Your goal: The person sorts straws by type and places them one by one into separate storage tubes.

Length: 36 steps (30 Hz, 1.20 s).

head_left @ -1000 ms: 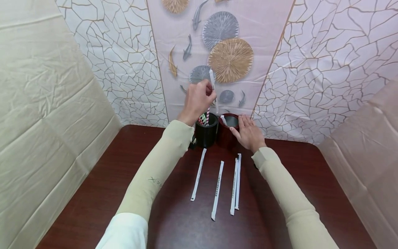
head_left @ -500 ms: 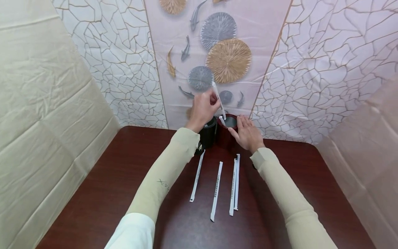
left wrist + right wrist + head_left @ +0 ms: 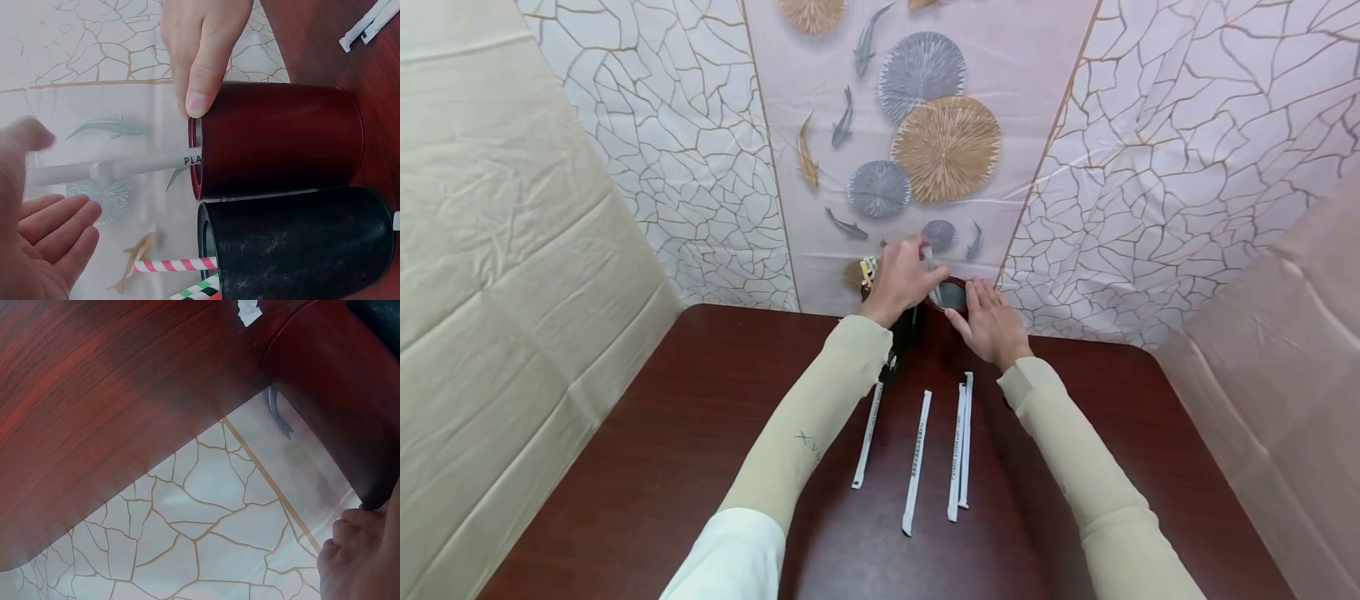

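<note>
A white paper-wrapped straw (image 3: 140, 165) stands with its lower end in a dark red cylindrical cup (image 3: 281, 144). My left hand (image 3: 901, 279) is at the straw's upper part; in the left wrist view its thumb and fingers are spread apart around the straw, not closed on it. My right hand (image 3: 996, 323) rests on the red cup's rim at the right, its fingers extended and the thumb at the near side. Beside the red cup stands a black cup (image 3: 300, 244), with striped straws (image 3: 175, 265) in it. In the head view my left hand and sleeve partly cover the black cup.
Several white wrapped straws lie on the dark red-brown table (image 3: 700, 433), among them a middle straw (image 3: 916, 462) and a left straw (image 3: 868, 435). A patterned cloth backdrop (image 3: 700, 167) rises right behind the cups. Beige cloth (image 3: 512, 292) borders the table's sides.
My left hand has moved right and down from above the black cup, bringing the wrapped straw into the red cup, and its fingers have spread. My right hand has stayed on the rim.
</note>
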Each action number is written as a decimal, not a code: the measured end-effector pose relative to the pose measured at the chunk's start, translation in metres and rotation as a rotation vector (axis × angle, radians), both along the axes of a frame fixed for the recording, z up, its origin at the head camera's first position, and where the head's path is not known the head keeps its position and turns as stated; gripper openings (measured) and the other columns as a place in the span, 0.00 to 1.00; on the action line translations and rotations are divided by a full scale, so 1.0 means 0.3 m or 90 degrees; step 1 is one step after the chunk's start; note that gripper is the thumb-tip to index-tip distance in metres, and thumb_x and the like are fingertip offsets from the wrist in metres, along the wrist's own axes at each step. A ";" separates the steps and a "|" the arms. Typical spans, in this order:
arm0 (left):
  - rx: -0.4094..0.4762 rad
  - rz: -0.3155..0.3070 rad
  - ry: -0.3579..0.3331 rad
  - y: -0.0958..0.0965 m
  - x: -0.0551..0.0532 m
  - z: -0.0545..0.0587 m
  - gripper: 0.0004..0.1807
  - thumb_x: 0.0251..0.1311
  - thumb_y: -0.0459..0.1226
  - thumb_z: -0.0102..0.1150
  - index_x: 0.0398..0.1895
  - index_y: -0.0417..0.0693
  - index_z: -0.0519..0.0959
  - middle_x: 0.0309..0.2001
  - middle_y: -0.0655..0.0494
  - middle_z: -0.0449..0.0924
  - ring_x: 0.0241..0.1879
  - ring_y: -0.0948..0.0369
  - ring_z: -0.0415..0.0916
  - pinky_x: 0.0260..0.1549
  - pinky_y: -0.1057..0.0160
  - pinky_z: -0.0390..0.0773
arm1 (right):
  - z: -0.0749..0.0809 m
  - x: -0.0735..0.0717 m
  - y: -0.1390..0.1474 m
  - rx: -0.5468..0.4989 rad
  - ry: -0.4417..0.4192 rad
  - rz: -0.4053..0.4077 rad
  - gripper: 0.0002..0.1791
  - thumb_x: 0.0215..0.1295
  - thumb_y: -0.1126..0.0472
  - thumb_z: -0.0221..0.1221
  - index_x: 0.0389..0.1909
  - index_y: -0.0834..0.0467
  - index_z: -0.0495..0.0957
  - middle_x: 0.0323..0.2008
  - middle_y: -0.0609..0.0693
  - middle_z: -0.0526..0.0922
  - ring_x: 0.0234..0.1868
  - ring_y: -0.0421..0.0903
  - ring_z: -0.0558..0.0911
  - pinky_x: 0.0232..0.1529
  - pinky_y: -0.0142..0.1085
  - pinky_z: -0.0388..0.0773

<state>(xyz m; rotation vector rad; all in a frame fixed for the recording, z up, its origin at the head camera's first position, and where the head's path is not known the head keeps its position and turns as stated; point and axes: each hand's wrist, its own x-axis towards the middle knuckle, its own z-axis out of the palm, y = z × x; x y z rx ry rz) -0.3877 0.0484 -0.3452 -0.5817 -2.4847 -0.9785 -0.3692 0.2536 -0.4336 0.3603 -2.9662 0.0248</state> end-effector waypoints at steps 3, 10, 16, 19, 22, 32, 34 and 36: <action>-0.019 0.001 -0.026 -0.011 0.005 0.002 0.30 0.61 0.51 0.68 0.59 0.39 0.83 0.55 0.47 0.89 0.52 0.51 0.88 0.53 0.57 0.87 | 0.000 -0.002 -0.002 -0.001 -0.001 0.000 0.48 0.85 0.34 0.31 0.84 0.70 0.45 0.85 0.68 0.48 0.86 0.64 0.49 0.86 0.55 0.49; -0.037 0.009 -0.014 -0.073 0.039 0.026 0.28 0.60 0.53 0.68 0.55 0.41 0.84 0.52 0.48 0.89 0.52 0.50 0.86 0.53 0.54 0.86 | 0.003 -0.010 -0.001 0.004 0.008 0.003 0.47 0.85 0.35 0.31 0.83 0.71 0.46 0.84 0.69 0.49 0.85 0.65 0.51 0.85 0.55 0.50; -0.084 0.022 -0.009 -0.127 0.087 0.052 0.22 0.62 0.52 0.67 0.47 0.44 0.84 0.43 0.49 0.88 0.43 0.50 0.86 0.41 0.52 0.87 | 0.001 -0.011 -0.001 0.003 0.017 0.009 0.47 0.85 0.36 0.33 0.83 0.72 0.47 0.83 0.70 0.51 0.85 0.66 0.53 0.85 0.56 0.51; -0.123 0.021 -0.001 -0.147 0.108 0.059 0.19 0.62 0.51 0.68 0.43 0.45 0.83 0.40 0.51 0.87 0.39 0.50 0.85 0.36 0.51 0.86 | -0.006 -0.011 0.000 -0.001 0.011 0.005 0.47 0.85 0.35 0.32 0.83 0.71 0.46 0.84 0.69 0.49 0.85 0.65 0.51 0.85 0.56 0.50; -0.173 0.011 0.019 -0.162 0.127 0.065 0.18 0.62 0.50 0.67 0.44 0.45 0.83 0.36 0.50 0.86 0.35 0.49 0.84 0.34 0.51 0.85 | -0.012 -0.010 0.002 -0.006 0.008 0.000 0.47 0.85 0.35 0.32 0.83 0.71 0.46 0.84 0.69 0.49 0.86 0.65 0.50 0.86 0.55 0.49; -0.323 -0.016 0.010 -0.215 0.190 0.066 0.17 0.63 0.49 0.65 0.25 0.49 0.75 0.22 0.58 0.75 0.30 0.53 0.81 0.34 0.52 0.85 | -0.008 -0.010 0.000 -0.006 0.002 0.006 0.47 0.85 0.35 0.30 0.83 0.72 0.45 0.84 0.69 0.48 0.86 0.65 0.50 0.86 0.56 0.48; -0.334 -0.026 -0.016 -0.225 0.198 0.054 0.20 0.64 0.48 0.65 0.22 0.50 0.70 0.20 0.59 0.69 0.26 0.55 0.77 0.28 0.54 0.81 | -0.007 -0.011 0.001 -0.007 0.004 0.005 0.47 0.85 0.35 0.30 0.83 0.72 0.45 0.84 0.69 0.48 0.85 0.66 0.50 0.85 0.56 0.49; -0.346 -0.038 -0.043 -0.234 0.204 0.038 0.21 0.66 0.48 0.65 0.20 0.50 0.68 0.19 0.59 0.65 0.24 0.57 0.72 0.23 0.57 0.76 | -0.007 -0.012 0.002 -0.007 0.005 0.006 0.47 0.85 0.35 0.30 0.83 0.72 0.45 0.84 0.69 0.48 0.85 0.66 0.50 0.85 0.56 0.49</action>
